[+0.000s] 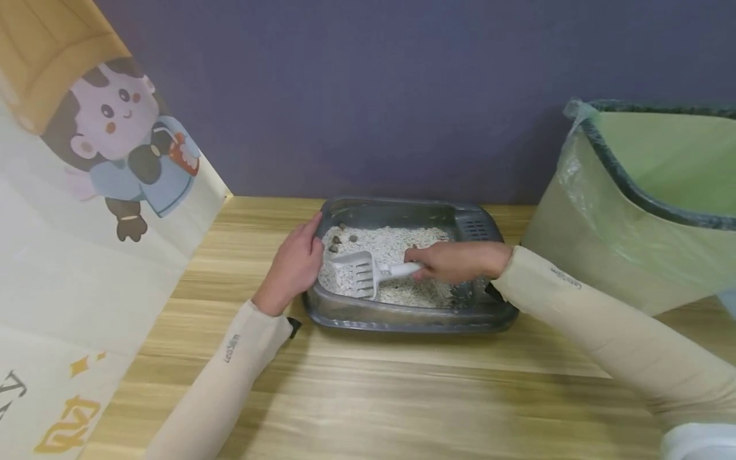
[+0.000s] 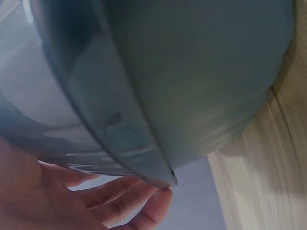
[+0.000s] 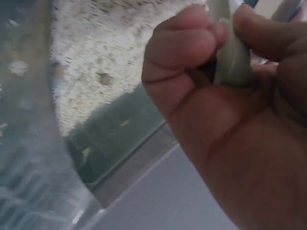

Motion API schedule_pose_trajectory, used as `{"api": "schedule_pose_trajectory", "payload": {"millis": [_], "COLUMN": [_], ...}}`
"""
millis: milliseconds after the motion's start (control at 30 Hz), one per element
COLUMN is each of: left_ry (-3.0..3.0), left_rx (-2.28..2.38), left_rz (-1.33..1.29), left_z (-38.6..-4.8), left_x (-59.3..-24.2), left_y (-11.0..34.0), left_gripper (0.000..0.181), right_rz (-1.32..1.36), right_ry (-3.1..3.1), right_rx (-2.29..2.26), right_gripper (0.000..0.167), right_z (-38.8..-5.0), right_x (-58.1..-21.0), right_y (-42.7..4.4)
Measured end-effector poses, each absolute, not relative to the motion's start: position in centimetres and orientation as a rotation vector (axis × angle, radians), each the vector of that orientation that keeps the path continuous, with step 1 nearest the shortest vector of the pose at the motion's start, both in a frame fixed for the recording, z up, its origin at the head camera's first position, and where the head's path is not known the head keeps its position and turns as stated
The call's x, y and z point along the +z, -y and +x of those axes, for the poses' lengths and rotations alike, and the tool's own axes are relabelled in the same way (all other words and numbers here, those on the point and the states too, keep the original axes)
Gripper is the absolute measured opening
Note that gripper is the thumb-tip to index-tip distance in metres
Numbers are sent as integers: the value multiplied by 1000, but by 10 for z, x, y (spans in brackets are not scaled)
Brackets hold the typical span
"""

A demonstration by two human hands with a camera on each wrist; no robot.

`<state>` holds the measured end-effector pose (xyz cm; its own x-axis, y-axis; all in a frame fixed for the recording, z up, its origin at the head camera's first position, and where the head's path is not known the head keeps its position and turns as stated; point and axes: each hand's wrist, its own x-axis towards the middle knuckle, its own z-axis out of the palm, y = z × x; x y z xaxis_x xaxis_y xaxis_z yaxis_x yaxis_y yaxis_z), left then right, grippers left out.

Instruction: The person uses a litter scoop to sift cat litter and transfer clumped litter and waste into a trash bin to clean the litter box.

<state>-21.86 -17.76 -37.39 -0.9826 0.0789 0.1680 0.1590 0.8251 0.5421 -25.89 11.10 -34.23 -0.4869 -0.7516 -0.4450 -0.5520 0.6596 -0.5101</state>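
Note:
A grey litter box (image 1: pixel 402 319) with pale litter (image 1: pixel 402 236) in it stands on the wooden surface. My left hand (image 1: pixel 293 265) holds the box's left rim; in the left wrist view its fingers (image 2: pixel 127 201) curl against the rim's edge. My right hand (image 1: pixel 460 260) grips the handle of a white slotted litter scoop (image 1: pixel 363 275), whose head is tilted over the left part of the litter. Some pale litter shows in the scoop. Several dark clumps (image 1: pixel 336 240) lie near the box's back left corner. In the right wrist view, fingers wrap the scoop's handle (image 3: pixel 235 62).
To the right of the box stands a bin (image 1: pixel 609 236) lined with a clear greenish bag, its mouth open. A dark wall (image 1: pixel 368 96) rises behind the box. At the left is a white panel (image 1: pixel 132 294) with a cartoon figure. A white object (image 1: pixel 698 441) is partly visible at the bottom right.

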Motion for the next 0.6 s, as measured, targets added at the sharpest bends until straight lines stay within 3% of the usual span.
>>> {"api": "schedule_pose_trajectory", "payload": {"millis": [600], "left_ry": [2872], "left_rx": [-874], "left_rz": [-190], "left_z": [-218], "left_x": [-374], "left_y": [179], "left_gripper": [52], "right_rz": [-978], "right_ry": [-2343], "right_rx": [-409], "right_gripper": [15], "right_z": [-254], "right_x": [-340], "right_y": [-107]}}
